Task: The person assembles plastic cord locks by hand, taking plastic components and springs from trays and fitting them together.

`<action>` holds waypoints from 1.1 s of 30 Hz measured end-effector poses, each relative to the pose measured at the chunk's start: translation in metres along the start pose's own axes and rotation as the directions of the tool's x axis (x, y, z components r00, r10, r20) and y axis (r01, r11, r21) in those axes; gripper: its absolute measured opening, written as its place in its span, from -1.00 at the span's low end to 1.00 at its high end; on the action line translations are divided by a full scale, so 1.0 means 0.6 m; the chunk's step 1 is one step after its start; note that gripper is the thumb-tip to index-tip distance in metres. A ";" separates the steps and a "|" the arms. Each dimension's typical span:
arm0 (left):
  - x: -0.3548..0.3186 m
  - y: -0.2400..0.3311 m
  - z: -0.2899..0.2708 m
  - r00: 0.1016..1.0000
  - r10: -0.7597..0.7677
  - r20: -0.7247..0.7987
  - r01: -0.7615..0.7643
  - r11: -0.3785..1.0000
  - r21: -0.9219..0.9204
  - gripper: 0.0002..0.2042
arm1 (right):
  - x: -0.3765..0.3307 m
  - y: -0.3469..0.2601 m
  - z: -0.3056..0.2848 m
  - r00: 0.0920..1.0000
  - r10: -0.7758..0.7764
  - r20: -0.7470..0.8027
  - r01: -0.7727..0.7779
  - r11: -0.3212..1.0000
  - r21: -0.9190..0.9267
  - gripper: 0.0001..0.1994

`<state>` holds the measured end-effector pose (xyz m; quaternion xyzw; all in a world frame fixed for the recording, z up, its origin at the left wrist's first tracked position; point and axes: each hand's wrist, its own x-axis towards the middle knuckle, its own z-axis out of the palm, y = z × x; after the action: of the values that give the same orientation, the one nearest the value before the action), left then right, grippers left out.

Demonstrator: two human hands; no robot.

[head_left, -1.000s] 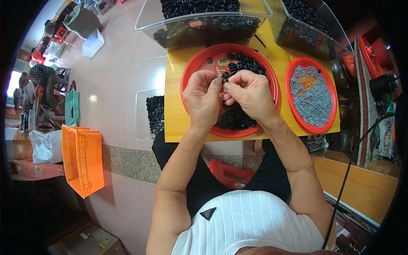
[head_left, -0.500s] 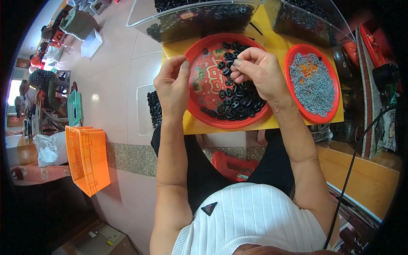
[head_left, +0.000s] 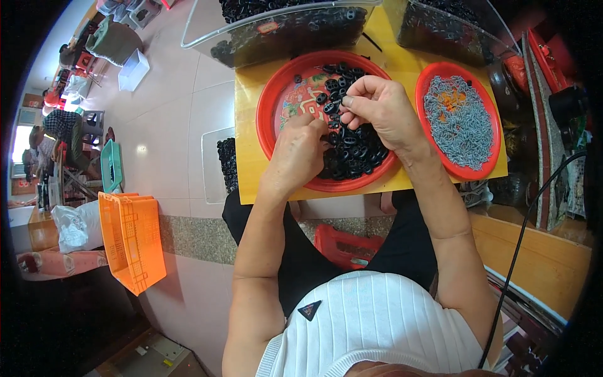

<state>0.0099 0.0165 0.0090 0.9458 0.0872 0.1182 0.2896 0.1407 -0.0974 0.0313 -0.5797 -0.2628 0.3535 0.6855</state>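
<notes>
Small black oval pieces with holes [head_left: 353, 151] lie heaped over the right half of a round red tray [head_left: 266, 119]. My left hand [head_left: 299, 147] is down over the tray's middle, its fingers curled at the edge of the heap; the fingertips are partly hidden. Above the heap, my right hand [head_left: 380, 113] pinches with thumb and forefinger; what sits between them is too small to make out. Right of it, an oval red tray [head_left: 422, 94] bears many grey screws [head_left: 461, 129] with some orange bits among them.
Clear plastic bins [head_left: 282, 39] with black parts stand along the far edge of the yellow table [head_left: 248, 169]. An orange crate [head_left: 133, 242] and a clear box [head_left: 213, 166] are on the left. A black cable [head_left: 524, 232] runs down the right side. People sit far left.
My left hand has moved right and down from the round tray's left rim to the heap of black pieces. My right hand keeps its pinch in nearly the same spot.
</notes>
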 end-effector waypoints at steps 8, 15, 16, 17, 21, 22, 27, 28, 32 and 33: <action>0.003 -0.002 0.010 0.966 -0.152 -0.209 0.052 0.906 -0.421 -0.84 | -0.005 0.003 0.008 0.988 0.119 0.094 -0.138 0.961 0.239 -0.92; 0.005 0.020 0.006 0.919 -0.319 -0.232 -0.061 0.467 -0.882 -0.88 | -0.010 0.008 0.019 0.988 0.096 0.120 -0.137 0.903 0.408 -0.92; 0.004 0.020 0.004 0.918 -0.320 -0.234 -0.062 0.467 -0.882 -0.88 | -0.010 0.007 0.019 0.990 0.079 0.114 -0.119 0.906 0.407 -0.92; 0.002 0.022 0.002 0.923 -0.306 -0.234 -0.054 0.499 -0.865 -0.86 | -0.010 0.006 0.020 0.990 0.078 0.116 -0.119 0.906 0.406 -0.92; 0.002 0.015 0.002 0.927 -0.278 -0.254 -0.057 0.563 -0.825 -0.82 | -0.009 0.008 0.022 0.993 0.073 0.093 -0.105 0.912 0.396 -0.92; 0.003 0.013 0.002 0.927 -0.276 -0.254 -0.058 0.562 -0.825 -0.82 | -0.009 0.009 0.021 0.993 0.072 0.092 -0.103 0.914 0.393 -0.92; 0.005 0.010 -0.007 0.945 -0.302 -0.127 -0.014 0.350 -0.937 -0.77 | -0.009 0.008 0.020 0.992 0.075 0.097 -0.108 0.913 0.393 -0.92; 0.004 0.010 -0.008 0.945 -0.301 -0.129 -0.016 0.352 -0.936 -0.77 | -0.009 0.008 0.020 0.991 0.078 0.107 -0.115 0.910 0.399 -0.92; 0.000 0.005 -0.009 0.959 -0.266 -0.100 -0.033 0.245 -0.969 -0.76 | -0.012 0.001 0.022 0.990 0.065 0.125 -0.112 0.903 0.416 -0.91; -0.001 0.004 -0.009 0.964 -0.254 -0.085 -0.025 0.229 -0.973 -0.76 | -0.013 0.002 0.021 0.990 0.060 0.129 -0.109 0.901 0.420 -0.91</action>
<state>0.0080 0.0170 0.0147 0.5352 0.0972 0.2312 0.8067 0.1264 -0.0957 0.0331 -0.4058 -0.1922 0.4641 0.7635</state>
